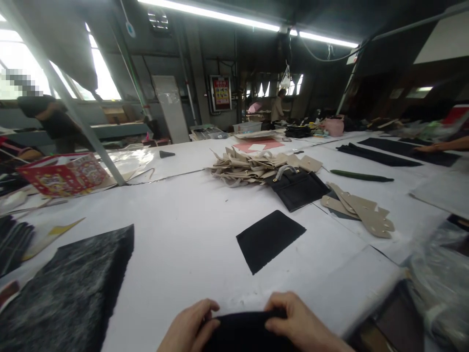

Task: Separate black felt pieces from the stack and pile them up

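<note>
A piece of black fabric (pixel 245 332) is stretched between my two hands at the near edge of the white table. My left hand (pixel 194 325) pinches its left corner between thumb and fingers. The right corner is gripped the same way by my right hand (pixel 293 320). The fabric's lower part runs out of the picture. Beyond it, a flat black fabric panel (pixel 271 239) lies on the white table (pixel 176 244). To the left sits a thick dark grey fuzzy stack of material (pixel 69 288).
Farther back lie a beige pile of cut pieces (pixel 245 166), a black bag (pixel 298 188), beige straps (pixel 361 210) and a cucumber (pixel 361 175). A red patterned box (pixel 64 173) stands by a pole (pixel 88 132). At right, a co-worker's hand (pixel 428 148) rests on dark cloth. Clear plastic (pixel 439 283) lies near right.
</note>
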`<state>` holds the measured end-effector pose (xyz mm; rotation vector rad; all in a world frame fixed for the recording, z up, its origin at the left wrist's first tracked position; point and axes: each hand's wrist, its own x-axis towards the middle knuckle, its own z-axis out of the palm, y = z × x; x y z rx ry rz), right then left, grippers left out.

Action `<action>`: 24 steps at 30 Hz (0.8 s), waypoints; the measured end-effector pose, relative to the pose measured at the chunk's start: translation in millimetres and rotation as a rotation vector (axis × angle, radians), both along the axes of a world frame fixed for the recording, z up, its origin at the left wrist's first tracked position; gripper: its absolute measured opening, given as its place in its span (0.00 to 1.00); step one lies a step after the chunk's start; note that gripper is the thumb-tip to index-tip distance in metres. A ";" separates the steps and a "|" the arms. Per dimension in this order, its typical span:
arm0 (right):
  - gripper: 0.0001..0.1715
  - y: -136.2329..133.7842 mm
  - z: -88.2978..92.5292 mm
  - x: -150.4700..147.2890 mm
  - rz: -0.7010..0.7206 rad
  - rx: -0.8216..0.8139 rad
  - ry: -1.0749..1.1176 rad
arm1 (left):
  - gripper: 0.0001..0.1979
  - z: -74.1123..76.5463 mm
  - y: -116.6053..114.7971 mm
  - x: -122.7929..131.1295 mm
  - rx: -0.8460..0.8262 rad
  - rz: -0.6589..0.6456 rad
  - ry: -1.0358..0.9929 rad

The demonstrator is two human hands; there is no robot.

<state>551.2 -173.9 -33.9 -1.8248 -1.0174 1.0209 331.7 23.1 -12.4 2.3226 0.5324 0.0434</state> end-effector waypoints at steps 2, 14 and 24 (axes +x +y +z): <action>0.09 11.1 21.1 44.1 -0.105 -0.013 0.086 | 0.09 2.7 2.3 39.9 -0.100 0.044 -0.017; 0.18 117.3 24.8 244.0 -0.370 -0.134 -0.660 | 0.10 -17.9 45.6 228.8 0.235 0.357 -0.065; 0.28 118.4 -23.9 199.2 -0.301 0.007 -1.045 | 0.09 -24.4 46.7 232.4 0.297 0.397 -0.066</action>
